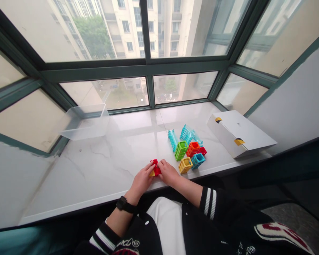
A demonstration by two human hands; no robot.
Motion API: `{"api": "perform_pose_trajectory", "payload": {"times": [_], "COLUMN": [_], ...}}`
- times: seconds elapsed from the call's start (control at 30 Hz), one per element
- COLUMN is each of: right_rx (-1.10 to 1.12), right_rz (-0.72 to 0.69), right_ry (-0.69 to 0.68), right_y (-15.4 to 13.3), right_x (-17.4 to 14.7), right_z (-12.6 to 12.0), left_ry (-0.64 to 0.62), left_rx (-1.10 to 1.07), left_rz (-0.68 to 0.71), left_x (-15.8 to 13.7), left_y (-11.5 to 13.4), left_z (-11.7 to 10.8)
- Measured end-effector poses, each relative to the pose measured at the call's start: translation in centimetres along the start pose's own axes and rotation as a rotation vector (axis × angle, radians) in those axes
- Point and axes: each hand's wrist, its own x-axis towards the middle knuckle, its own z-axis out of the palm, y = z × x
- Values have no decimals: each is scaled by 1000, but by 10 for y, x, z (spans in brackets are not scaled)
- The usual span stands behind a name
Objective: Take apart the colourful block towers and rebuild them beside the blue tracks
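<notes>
Taking the red block (pixel 156 170) as the landmark: well to its left and farther toward the window, a clear tub (pixel 87 132) sits on the sill. Just at the block's left side is the left hand (pixel 143 179), fingers curled in and pinching there, with a yellow piece (pixel 151 174) showing beneath them. The block lies between both hands near the sill's front edge, its long axis seemingly running away from the body, though fingers cover part. Neither hand is clearly nearer, for the right hand (pixel 169 172) pinches its right side. Beyond that hand, right of the block and farther off, are a straight teal piece (pixel 172 140) and the green tower (pixel 181 151); then come the yellow tower (pixel 185 165), a curved teal piece (pixel 186 134), the orange tower (pixel 192 150), the blue tower (pixel 198 161) and a small red piece (pixel 202 151). Farthest right stands a white box (pixel 244 129).
</notes>
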Motion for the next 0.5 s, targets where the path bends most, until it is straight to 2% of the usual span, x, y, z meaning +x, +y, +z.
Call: {"api": "perform_pose_trajectory", "payload": {"times": [0.3, 0.5], "right_rx": [-55, -54], "right_rz": [110, 157], "right_ry": [-43, 11], "right_y": [-2, -12], "right_x": [-5, -13], "right_z": [-5, -17], "left_ry": [31, 69], "left_rx": [-12, -24], "left_rz": [-27, -36], "left_x": [0, -3], "left_y": [0, 1], "left_z": [1, 1]}}
